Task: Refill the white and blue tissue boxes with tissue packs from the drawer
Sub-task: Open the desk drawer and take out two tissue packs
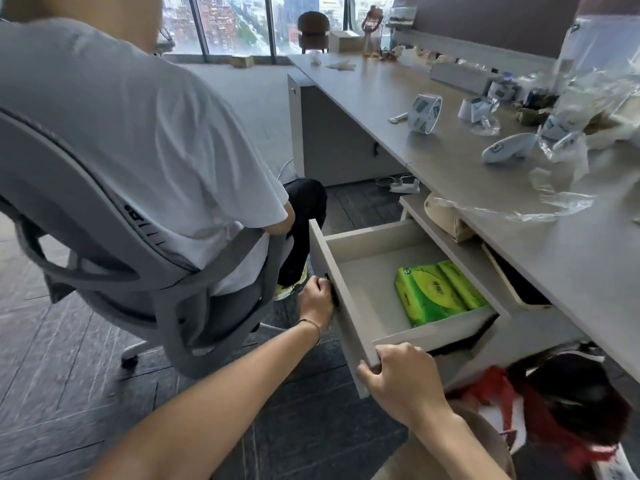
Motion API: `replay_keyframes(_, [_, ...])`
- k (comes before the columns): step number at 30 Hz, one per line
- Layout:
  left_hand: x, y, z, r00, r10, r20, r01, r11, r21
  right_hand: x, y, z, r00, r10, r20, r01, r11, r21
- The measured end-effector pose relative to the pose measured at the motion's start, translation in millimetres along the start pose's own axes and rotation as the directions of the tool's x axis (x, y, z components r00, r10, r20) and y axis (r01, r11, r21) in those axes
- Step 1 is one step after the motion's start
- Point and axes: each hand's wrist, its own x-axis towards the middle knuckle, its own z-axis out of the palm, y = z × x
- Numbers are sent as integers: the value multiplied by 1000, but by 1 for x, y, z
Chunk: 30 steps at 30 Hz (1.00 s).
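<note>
The right hand [403,381] is nearest, its grip clamped on the near corner of the drawer [349,317], thumb under the front panel's end and fingers curled over the top edge. Just to its right, lower in the frame, sits a dark and red bundle [568,403] that is too blurred to make out.

The left hand [316,299] reaches further along, with a thin bracelet [313,325] on the wrist. Its grip is closed on the dark handle on the outer face of the drawer front.

The drawer stands pulled out from under the worktop [460,168]. Inside it, toward the right wall, lie green tissue packs [434,292], flat on the drawer floor and side by side; the rest of the drawer floor is bare. No white or blue tissue box can be picked out with certainty.

To the left, another person sits in a grey mesh chair [114,237], back to the camera, in a white shirt.

On the worktop above the drawer lie crumpled clear plastic wrap [554,199], a roll of printed tape [424,114] standing on edge, and a small white gadget [509,147]. Further back, more clutter lines the partition. Beyond it are tall windows [235,26] showing city buildings.
</note>
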Motion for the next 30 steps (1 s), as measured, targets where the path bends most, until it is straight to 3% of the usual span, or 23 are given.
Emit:
replay_keyframes(5, [-14, 16, -11, 992, -77, -97, 84, 994, 71, -1, 1, -5, 1000, -23, -18, 23, 1000, 0])
replay_keyframes(7, [-26, 29, -17, 980, 17, -199, -11, 999, 31, 3, 9, -15, 999, -18, -52, 20, 999, 35])
replay_keyframes(9, [-40, 48, -24, 936, 245, -253, -249, 968, 17, 10, 17, -25, 991, 5, -133, 4, 998, 66])
replay_keyframes(11, [-46, 70, -16, 871, 476, -124, -463, 878, 118, 19, 28, -36, 979, 60, -197, -47, 997, 68])
replay_keyframes(13, [-42, 89, 5, 805, 578, 135, -593, 774, 223, 28, 38, -45, 972, 118, -204, -113, 993, 36])
replay_keyframes(15, [-34, 101, 33, 712, 559, 426, -696, 643, 320, 32, 47, -51, 969, 173, -178, -175, 985, 4])
replay_keyframes(17, [-24, 104, 62, 603, 428, 673, -781, 488, 389, 35, 54, -52, 964, 205, -171, -208, 978, 2])
replay_keyframes(19, [-15, 102, 85, 516, 288, 807, -844, 328, 423, 38, 59, -50, 957, 238, -169, -240, 971, 4])
replay_keyframes(24, [1, 90, 102, 440, 175, 881, -898, 80, 433, 57, 65, -44, 930, 357, -89, -361, 932, -31])
replay_keyframes(30, [14, 74, 71, 515, 152, 843, -857, 95, 506, 101, 77, -31, 854, 519, 32, -520, 853, 47])
